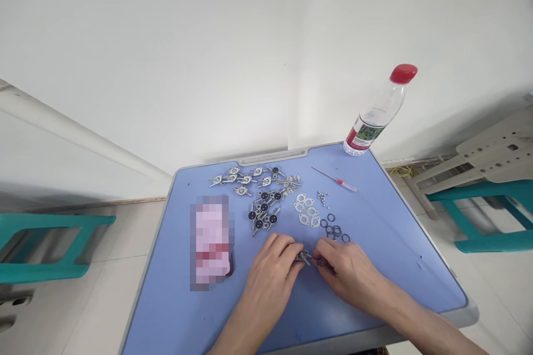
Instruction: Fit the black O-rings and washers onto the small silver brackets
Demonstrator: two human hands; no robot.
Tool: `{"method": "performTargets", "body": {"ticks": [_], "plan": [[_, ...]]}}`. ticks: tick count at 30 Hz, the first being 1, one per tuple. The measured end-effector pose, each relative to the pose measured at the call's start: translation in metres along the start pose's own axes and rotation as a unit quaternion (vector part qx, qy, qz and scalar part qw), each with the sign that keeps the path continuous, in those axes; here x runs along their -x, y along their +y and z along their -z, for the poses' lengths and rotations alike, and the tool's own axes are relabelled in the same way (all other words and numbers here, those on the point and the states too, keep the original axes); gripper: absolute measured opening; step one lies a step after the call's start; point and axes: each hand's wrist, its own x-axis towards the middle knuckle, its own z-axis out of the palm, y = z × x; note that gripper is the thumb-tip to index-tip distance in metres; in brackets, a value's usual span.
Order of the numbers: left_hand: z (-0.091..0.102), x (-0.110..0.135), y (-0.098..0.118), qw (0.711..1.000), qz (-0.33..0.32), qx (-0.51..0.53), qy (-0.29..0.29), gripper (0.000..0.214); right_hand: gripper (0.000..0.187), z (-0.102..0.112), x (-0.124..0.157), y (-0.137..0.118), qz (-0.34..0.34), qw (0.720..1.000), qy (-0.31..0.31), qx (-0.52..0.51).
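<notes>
My left hand (pixel 277 260) is closed on a small metal fitting (pixel 305 257), gripped between thumb and fingers just above the tabletop. Beside it, my right hand (pixel 343 266) has its thumb and fingers pinched together close to the fitting; a bit of something dark shows at the fingertips, too hidden to name. Several black rubber rings (pixel 331 217) lie right behind the right hand. Flat metal plates with holes (pixel 303 221) are grouped behind the left fingertips. Further off sit several metal fittings with black round centres (pixel 259 223) and others with bare metal faces (pixel 246 179).
Tiny screws (pixel 322 198) lie in a small pile. Behind them is a screwdriver (pixel 340 182) with a red and clear handle. A red-capped bottle (pixel 366 130) stands at the back right corner. A blurred pink rectangular object (pixel 210 233) lies left on the blue table (pixel 166 299).
</notes>
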Motion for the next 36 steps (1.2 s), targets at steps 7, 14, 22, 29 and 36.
{"method": "performTargets", "body": {"ticks": [7,14,22,29,36], "plan": [[-0.0013,-0.0013,-0.0016,1.000,-0.006,-0.005,-0.004,0.018,0.016,0.0007,0.0005,-0.0006,0.005,1.000,-0.001,0.006],[-0.0053,-0.0018,-0.0026,1.000,-0.010,0.002,0.010,0.015,0.016,-0.0003,0.0002,-0.0003,0.003,1.000,0.000,-0.006],[-0.0033,-0.0038,-0.0018,1.000,-0.007,0.006,-0.020,0.015,0.017,0.0004,-0.0001,-0.0005,-0.009,1.000,-0.014,-0.016],[-0.0016,-0.0026,-0.0010,1.000,-0.012,0.011,-0.021,0.017,0.016,0.0005,0.0002,0.0006,-0.005,1.000,-0.005,-0.019],[-0.0016,-0.0035,-0.0009,0.999,-0.001,0.017,-0.030,0.015,0.016,-0.0002,-0.0002,0.0008,-0.006,1.000,-0.010,-0.025]]}}
